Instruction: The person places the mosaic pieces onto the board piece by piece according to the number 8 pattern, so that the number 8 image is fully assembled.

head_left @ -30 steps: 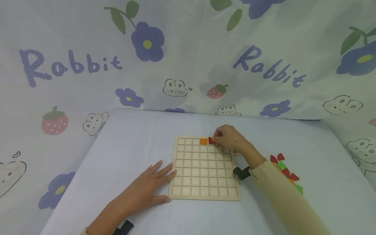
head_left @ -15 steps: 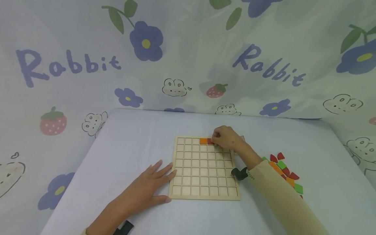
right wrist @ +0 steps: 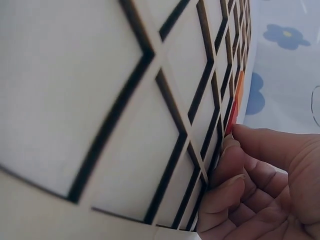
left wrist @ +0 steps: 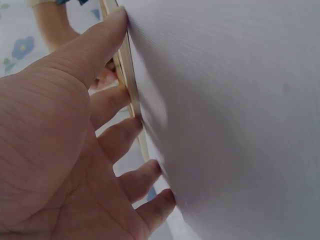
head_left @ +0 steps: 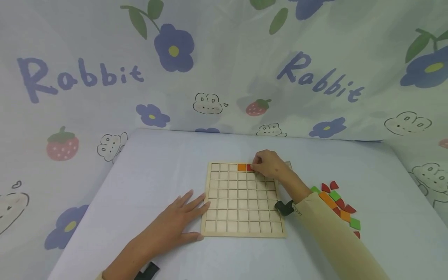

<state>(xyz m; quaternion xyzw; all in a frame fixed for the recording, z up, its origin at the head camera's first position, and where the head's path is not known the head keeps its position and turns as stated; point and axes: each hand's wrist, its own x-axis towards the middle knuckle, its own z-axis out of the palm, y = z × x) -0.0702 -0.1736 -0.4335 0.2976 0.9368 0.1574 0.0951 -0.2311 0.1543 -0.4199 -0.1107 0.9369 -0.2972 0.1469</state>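
Observation:
A pale wooden grid board (head_left: pixel 232 204) lies flat on the white table. An orange square (head_left: pixel 242 167) sits in a cell of its far row. Right beside it is a red piece (head_left: pixel 249 168), partly covered by my right hand (head_left: pixel 268 164). In the right wrist view my thumb (right wrist: pixel 260 142) and forefinger pinch the red piece (right wrist: pixel 232 117) at its edge, low in the grid. My left hand (head_left: pixel 175 217) rests with spread fingers at the board's left side. The left wrist view has its thumb and fingertips touching the board's edge (left wrist: pixel 127 65).
To the right of the board lie loose flat pieces: green squares (head_left: pixel 355 223), orange pieces (head_left: pixel 328 200) and red rounded wedges (head_left: pixel 349 209). Another light wooden item (head_left: pixel 288 165) lies mostly hidden behind my right hand. A patterned cloth (head_left: pixel 224 70) hangs behind the table.
The red piece has gone from tilted in my right fingers to lying flat beside the orange square. My right forearm shifted slightly left, uncovering more loose pieces. My left hand stayed put.

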